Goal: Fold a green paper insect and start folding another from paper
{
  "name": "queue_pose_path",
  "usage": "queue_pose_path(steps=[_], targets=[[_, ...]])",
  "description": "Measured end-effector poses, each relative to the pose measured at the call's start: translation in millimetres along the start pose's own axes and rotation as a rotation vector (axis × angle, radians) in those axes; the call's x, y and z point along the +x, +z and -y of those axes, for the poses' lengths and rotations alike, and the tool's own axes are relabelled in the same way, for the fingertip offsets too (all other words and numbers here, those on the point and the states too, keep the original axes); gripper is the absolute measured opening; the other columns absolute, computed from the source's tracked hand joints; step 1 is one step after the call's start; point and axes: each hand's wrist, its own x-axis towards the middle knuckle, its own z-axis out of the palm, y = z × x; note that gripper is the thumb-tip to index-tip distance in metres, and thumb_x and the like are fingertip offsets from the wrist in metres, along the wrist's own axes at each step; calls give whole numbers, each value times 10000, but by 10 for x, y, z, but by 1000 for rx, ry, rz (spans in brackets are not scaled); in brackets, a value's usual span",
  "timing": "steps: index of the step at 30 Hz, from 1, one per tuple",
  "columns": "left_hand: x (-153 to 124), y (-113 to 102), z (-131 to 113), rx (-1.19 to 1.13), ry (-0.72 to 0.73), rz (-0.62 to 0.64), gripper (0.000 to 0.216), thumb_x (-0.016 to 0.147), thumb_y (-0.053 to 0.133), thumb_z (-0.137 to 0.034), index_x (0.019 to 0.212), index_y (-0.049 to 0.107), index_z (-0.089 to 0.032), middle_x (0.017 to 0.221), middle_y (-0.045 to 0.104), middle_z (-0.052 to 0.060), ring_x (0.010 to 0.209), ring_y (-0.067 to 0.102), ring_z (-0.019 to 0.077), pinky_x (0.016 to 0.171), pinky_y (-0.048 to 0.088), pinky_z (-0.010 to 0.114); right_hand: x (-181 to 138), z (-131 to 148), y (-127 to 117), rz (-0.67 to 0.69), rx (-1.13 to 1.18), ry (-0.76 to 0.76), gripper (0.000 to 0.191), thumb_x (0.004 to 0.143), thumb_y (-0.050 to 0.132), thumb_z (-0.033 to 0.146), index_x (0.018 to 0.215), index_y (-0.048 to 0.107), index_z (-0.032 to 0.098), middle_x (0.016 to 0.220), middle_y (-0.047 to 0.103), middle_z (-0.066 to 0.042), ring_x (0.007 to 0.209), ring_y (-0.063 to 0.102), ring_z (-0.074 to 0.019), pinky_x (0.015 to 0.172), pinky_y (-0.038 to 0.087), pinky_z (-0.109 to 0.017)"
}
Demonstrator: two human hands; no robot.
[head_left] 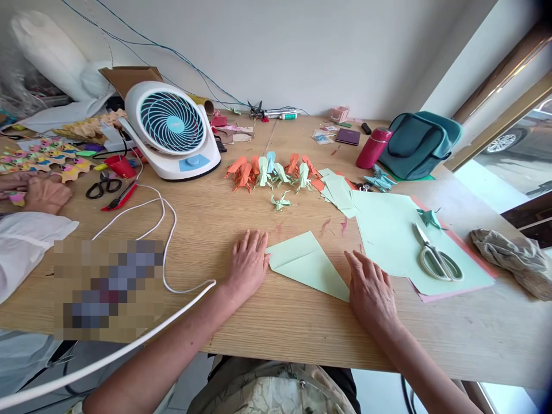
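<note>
A folded sheet of pale green paper [308, 259] lies on the table between my hands, with a crease across its upper left part. My left hand [250, 264] rests flat at the paper's left edge, fingers stretched forward and thumb side against it. At the pointed right corner, my right hand [371, 287] lies palm down with its fingers extended; its thumb side touches or covers that corner. Beyond the paper stands a row of folded paper figures [263, 171] in orange, pale green and blue. One small green paper figure [281, 201] sits nearer to me.
Scissors [437, 259] lie on large green sheets [383, 230] at the right. Behind are a pink bottle [374, 148] and a teal bag [416, 146]. A fan [172, 129] and white cable [172, 230] occupy the left, where another person's hand [47, 194] works.
</note>
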Motion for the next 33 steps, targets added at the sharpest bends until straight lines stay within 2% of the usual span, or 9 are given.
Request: queue_pose_path(steps=[3,6,12,16,21,24,28,30,33], targets=[[57,-40,-58,-93,72,5,456,1016,382,-343,1409,499,-142,1518,455,156,1419,380,343,1095,393,510,37,-4,42,-26,126,23,512,921,397,66,1410,434,212,1333,592,-111,1135,576,-264,906,484,-406],[103,-40,-93,-132,134,25,435,1013,401,-365,1358,543,-142,1503,461,169,1406,394,335,1098,392,507,34,-11,74,-30,131,31,495,919,403,76,1396,442,202,1321,594,-115,1113,575,-271,897,484,-416],[113,58,-85,-24,171,77,504,998,434,-340,1475,430,-180,1591,337,161,1471,281,372,1125,330,542,-74,-109,47,14,1,9,530,893,438,69,1412,446,175,1339,584,-139,1113,564,-300,892,474,-438],[113,70,-74,-11,163,101,515,999,417,-344,1490,413,-189,1600,329,144,1474,277,368,1128,319,537,-121,-248,-18,7,-35,51,505,904,430,75,1397,477,174,1294,611,-150,1057,589,-305,868,473,-455],[96,45,-77,-85,172,44,460,1005,395,-310,1438,471,-174,1561,396,140,1450,325,328,1126,332,507,-209,-251,-187,-5,215,75,332,971,409,157,1261,569,189,1178,654,-115,1028,627,-257,848,499,-396],[76,7,-96,-150,171,0,385,998,418,-296,1337,560,-180,1475,496,134,1326,460,303,1080,395,475,-291,-120,-262,81,335,27,294,1000,415,225,1253,564,212,1164,642,-99,1019,633,-236,812,521,-358],[94,-46,-92,-253,172,-20,349,970,475,-242,1300,567,-176,1304,596,116,1163,553,264,1004,463,410,-364,15,-232,128,310,-52,300,984,489,276,1276,545,233,1179,622,-102,1034,608,-263,861,533,-404],[137,-77,-69,-326,110,22,323,953,497,-218,1262,579,-175,1216,619,103,1074,603,232,920,504,359,-364,35,-192,125,317,-73,298,991,478,266,1282,538,239,1174,620,-103,1034,602,-266,882,533,-420],[223,-147,-38,-420,-11,160,227,941,528,-252,1142,613,-189,991,667,53,877,651,195,777,522,318,-327,31,-145,109,333,-90,302,997,461,251,1291,531,236,1170,617,-106,1029,601,-268,891,535,-437]])
